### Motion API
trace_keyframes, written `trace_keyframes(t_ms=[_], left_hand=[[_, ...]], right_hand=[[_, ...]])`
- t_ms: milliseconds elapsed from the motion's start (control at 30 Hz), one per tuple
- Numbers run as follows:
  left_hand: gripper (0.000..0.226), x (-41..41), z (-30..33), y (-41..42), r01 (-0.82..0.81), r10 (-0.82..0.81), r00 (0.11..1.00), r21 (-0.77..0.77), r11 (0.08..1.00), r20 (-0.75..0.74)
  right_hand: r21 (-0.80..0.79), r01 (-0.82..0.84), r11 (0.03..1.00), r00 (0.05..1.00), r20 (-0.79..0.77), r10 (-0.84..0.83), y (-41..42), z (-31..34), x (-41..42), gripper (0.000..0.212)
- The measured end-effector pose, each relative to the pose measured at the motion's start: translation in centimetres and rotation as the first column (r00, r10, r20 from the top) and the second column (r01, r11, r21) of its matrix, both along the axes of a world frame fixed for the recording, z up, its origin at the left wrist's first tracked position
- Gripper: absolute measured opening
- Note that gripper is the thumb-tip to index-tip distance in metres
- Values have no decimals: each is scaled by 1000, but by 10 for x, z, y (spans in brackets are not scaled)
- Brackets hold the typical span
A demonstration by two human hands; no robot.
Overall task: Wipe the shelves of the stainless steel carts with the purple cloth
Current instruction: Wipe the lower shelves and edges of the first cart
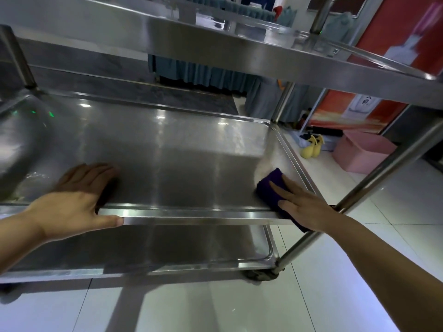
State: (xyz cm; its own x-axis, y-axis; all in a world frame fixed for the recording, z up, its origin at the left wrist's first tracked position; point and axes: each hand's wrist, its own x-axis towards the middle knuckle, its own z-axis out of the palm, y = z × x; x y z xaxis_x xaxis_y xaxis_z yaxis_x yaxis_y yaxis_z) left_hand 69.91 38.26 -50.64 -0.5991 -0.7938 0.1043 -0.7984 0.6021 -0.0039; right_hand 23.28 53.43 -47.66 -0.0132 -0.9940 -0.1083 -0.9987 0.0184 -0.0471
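Observation:
A stainless steel cart fills the view with three shelves. Its middle shelf (167,152) lies in front of me. My right hand (302,204) presses the folded purple cloth (271,185) flat on the shelf's near right corner, fingers straight on top of it. Part of the cloth hangs over the front rim. My left hand (76,202) rests on the shelf's front left rim, fingers flat on the steel and thumb along the outer edge. The top shelf (239,49) runs overhead. Below sits the bottom shelf (167,250).
A slanted cart post (374,178) stands just right of my right hand. Another post (16,56) rises at the far left. On the tiled floor to the right are a pink bin (359,152) and yellow shoes (311,147). A caster (261,275) sits under the bottom shelf's corner.

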Motion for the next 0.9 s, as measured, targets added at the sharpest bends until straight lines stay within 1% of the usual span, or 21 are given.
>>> trace_keyframes(t_ms=[67, 133, 200, 233, 333, 400, 467, 533, 567, 600, 667, 733, 800, 833, 900], left_hand=[[105, 1, -1, -3, 17, -17, 1000, -2, 1000, -15], [104, 1, -2, -5, 34, -34, 999, -17, 999, -22], [104, 0, -3, -6, 49, -50, 998, -41, 998, -31], [104, -2, -3, -7, 52, -54, 998, -49, 997, -42], [105, -6, 0, -7, 45, -50, 996, -63, 997, -72], [108, -8, 3, -6, 41, -45, 996, -61, 997, -72], [113, -7, 5, -4, 31, -34, 997, -48, 998, -67], [115, -7, 5, -2, 27, -30, 998, -44, 999, -63], [115, -7, 5, -1, 26, -29, 997, -44, 999, -65], [115, -7, 5, -1, 24, -27, 997, -43, 999, -70], [112, -7, 5, 0, 19, -21, 997, -32, 999, -79], [112, -8, 6, 2, 28, -30, 997, -26, 999, -73], [116, -8, 8, 3, 43, -44, 997, -25, 999, -60], [118, -8, 8, 4, 49, -51, 997, -23, 999, -55], [120, -9, 8, 4, 59, -60, 997, -19, 998, -48]], right_hand=[[15, 6, 1000, 1000, -30, -5, -35, -3, -2, 52], [23, -24, 999, 988, -150, 27, -73, -3, -8, 45], [39, -105, 994, 957, -268, 112, -109, -1, -13, 41], [49, -105, 993, 948, -298, 114, -123, 0, -13, 40], [58, -52, 997, 942, -330, 68, -151, 3, -11, 39], [64, -28, 998, 946, -321, 47, -153, 5, -5, 39], [51, -19, 999, 961, -275, 33, -141, 3, 3, 41], [32, 28, 999, 991, -132, -24, -117, 2, 16, 47], [32, 23, 999, 998, -58, -21, -104, 2, 21, 50], [37, -16, 999, 1000, -14, 16, -90, 1, 27, 52], [80, -131, 988, 991, 27, 129, -64, 2, 35, 52], [93, -261, 961, 959, 134, 248, -44, 3, 44, 44], [66, -351, 934, 918, 223, 329, -39, 1, 56, 38], [54, -379, 924, 906, 223, 359, -44, -1, 62, 38], [46, -375, 926, 914, 183, 361, -70, -4, 71, 42]])
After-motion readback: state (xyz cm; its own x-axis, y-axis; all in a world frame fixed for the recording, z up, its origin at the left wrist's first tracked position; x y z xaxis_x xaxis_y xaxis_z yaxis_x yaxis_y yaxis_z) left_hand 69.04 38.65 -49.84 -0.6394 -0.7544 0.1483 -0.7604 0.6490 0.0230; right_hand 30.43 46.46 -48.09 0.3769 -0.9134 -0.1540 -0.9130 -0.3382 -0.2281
